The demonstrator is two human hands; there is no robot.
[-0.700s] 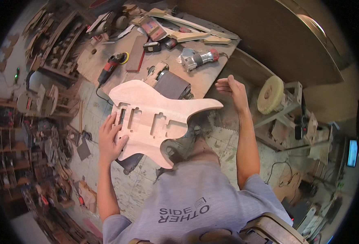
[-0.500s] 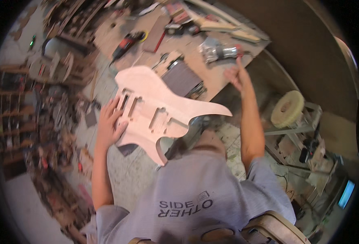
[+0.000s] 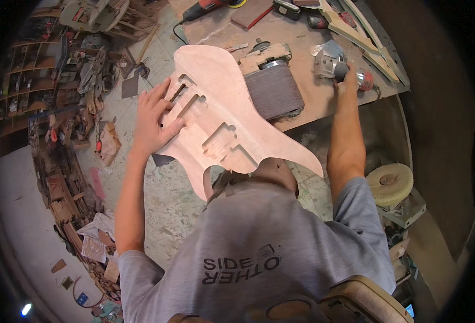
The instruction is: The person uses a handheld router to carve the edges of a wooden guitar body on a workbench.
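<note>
A pale, unfinished electric guitar body (image 3: 221, 107) with pointed horns and several routed pockets lies tilted over my lap. My left hand (image 3: 154, 118) holds its left edge, thumb resting on the top face and fingers spread along the rim. At the bench's right side, my right hand (image 3: 348, 79) grips a trim router (image 3: 329, 67) with a silver base, a clear guard and a red end. The router lies on its side; some of my right fingers are hidden behind it. Just beyond the guitar body sits a belt sander (image 3: 274, 91), its grey belt facing up.
The wooden bench (image 3: 307, 114) also carries a red and black power tool (image 3: 208, 8), a flat brown board (image 3: 251, 15) and wood strips (image 3: 356, 32). A pale round buffing wheel (image 3: 389, 184) stands at right. Wood scraps (image 3: 65, 185) and shelves (image 3: 33, 75) line the left.
My right hand has come from beside the router to a grip on it. The view has shifted, bringing the bench lower and further right. My left hand keeps its hold on the guitar body.
</note>
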